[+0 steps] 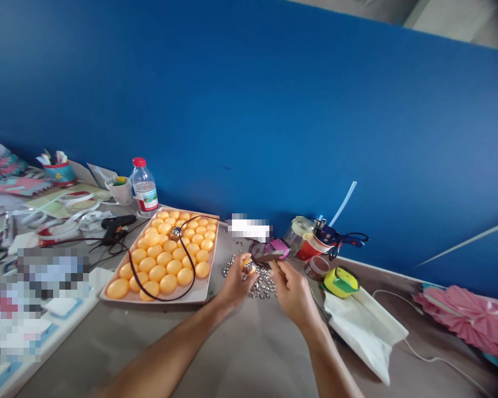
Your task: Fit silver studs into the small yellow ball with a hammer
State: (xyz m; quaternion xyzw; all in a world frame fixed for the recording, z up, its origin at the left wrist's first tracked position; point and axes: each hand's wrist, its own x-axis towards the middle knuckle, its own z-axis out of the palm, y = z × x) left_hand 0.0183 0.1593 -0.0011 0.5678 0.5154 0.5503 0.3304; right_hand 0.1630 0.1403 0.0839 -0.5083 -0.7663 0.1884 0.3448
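Near the middle of the table, my left hand (236,282) is closed around a small orange ball (249,268) partly covered with shiny silver pieces. My right hand (291,284) grips a knife-like tool (270,256) with a flat, dark, pointed blade; its tip points left, close to the ball. Whether the tip touches the ball I cannot tell. Under and between both hands lies a scatter of silver beads (262,287). Left of my hands stands a shallow tray (213,254) of orange balls, with one silver-covered ball (176,233) among them and a black cord (193,265) looped across it.
Behind the tray stands a water bottle (145,188); a black glue gun (116,224) lies to its left. Behind my right hand are a clear jar (299,232), a red pen cup (315,246) and a yellow-green tape roll (340,282). A white paper bag (363,326) lies right.
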